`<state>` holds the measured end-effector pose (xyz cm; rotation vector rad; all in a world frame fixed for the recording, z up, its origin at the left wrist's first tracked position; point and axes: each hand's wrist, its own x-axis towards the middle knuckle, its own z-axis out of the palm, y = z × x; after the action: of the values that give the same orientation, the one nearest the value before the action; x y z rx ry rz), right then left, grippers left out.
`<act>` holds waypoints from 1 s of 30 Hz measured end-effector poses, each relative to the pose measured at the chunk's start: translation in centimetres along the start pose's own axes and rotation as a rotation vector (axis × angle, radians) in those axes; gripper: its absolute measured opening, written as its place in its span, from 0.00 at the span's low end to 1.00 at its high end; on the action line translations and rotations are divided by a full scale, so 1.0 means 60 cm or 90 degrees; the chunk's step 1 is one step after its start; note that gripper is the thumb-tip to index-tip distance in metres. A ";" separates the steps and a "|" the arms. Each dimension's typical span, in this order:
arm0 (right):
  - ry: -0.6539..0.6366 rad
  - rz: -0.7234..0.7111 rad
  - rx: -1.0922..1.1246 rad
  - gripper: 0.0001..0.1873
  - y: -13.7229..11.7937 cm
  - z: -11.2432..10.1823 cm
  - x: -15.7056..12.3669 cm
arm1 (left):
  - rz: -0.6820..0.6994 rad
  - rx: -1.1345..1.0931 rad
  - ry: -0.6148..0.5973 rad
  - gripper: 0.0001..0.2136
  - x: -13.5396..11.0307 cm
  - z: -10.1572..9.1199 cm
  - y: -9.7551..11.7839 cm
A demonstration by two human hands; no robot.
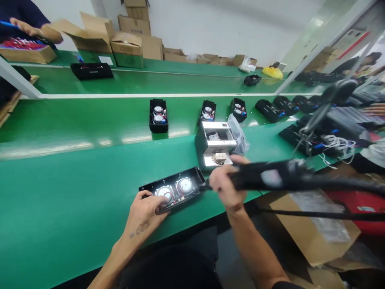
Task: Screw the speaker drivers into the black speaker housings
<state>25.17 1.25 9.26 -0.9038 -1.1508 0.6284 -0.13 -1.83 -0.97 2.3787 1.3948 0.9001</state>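
Note:
A black speaker housing (189,196) lies on the green bench, showing two round silver-white drivers and thin red and black wires. My left hand (148,205) is closed on its left end, thumb inside the near edge and fingers over the side. In my right hand (227,184) is a black electric screwdriver (255,176), blurred, held almost level with its tip at the housing's right end. Whether the tip touches a screw cannot be made out. Just behind my right hand stands a grey and white screw feeder (218,142).
Several open speaker housings (159,116) stand on the green strip behind. More black housings and white cables (339,147) lie at the right. A cardboard box (313,228) sits low right. A co-worker's hand (25,27) is at the upper left.

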 end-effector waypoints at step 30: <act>-0.272 0.045 0.214 0.21 -0.014 0.132 -0.069 | -0.025 -0.050 -0.057 0.06 0.020 -0.028 0.031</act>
<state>16.34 -0.39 9.02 -0.5348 -1.3410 1.0745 0.58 -1.90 1.72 2.2961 1.3430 0.8119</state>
